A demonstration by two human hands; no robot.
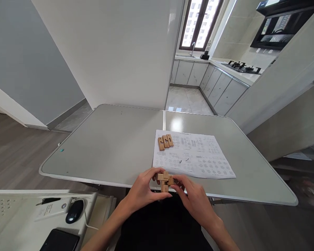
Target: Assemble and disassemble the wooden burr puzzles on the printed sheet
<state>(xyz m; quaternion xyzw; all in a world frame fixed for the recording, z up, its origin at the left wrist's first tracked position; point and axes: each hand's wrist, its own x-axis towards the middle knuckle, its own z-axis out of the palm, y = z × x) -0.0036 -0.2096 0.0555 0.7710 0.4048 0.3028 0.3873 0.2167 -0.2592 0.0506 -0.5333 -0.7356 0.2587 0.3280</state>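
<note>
Between my two hands, at the near edge of the table, is a wooden burr puzzle (164, 177) made of interlocking notched blocks. My left hand (146, 188) grips it from the left, with fingers at the top and the thumb under its lower end. On the other side my right hand (192, 193) pinches the block that sticks out to the right. Several loose flat wooden pieces (166, 141) with dark cut-outs lie side by side on the upper left of a printed sheet (199, 158). Small line diagrams cover the paper.
The grey-green folding table (107, 143) has a seam running away from me. At lower left, a white side stand (23, 223) carries a black mouse (74, 211), a white power strip or box (53, 208) and a dark phone or tablet (60, 241). A small teal bit (62, 150) lies near the table's left edge.
</note>
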